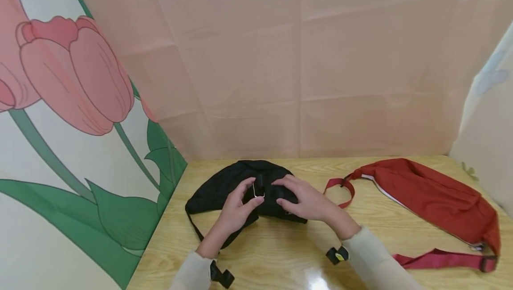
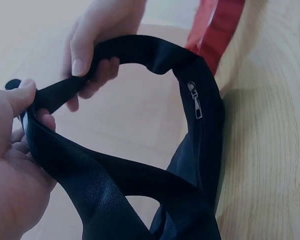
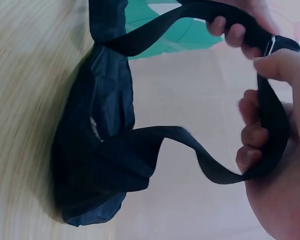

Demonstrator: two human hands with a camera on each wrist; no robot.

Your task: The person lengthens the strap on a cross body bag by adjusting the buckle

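Note:
A black waist bag [image 1: 224, 187] lies on the table, its black strap [image 2: 125, 167] raised in a loop above it. My left hand [image 1: 236, 210] pinches the strap between thumb and fingers, right at a thin metal buckle [image 3: 270, 45]. Opposite it, my right hand [image 1: 306, 198] grips the same strap a short way along, fingers curled round the webbing in the right wrist view. A silver zipper pull [image 2: 196, 102] shows on the bag's side in the left wrist view. Both hands cover parts of the bag in the head view.
To the right lies a red waist bag [image 1: 433, 196] with a pinkish-red strap [image 1: 441, 260] trailing along the wooden table [image 1: 288, 254]. A pink-beige cloth backdrop [image 1: 300, 80] rises behind, and a tulip-printed panel [image 1: 72, 85] stands at left.

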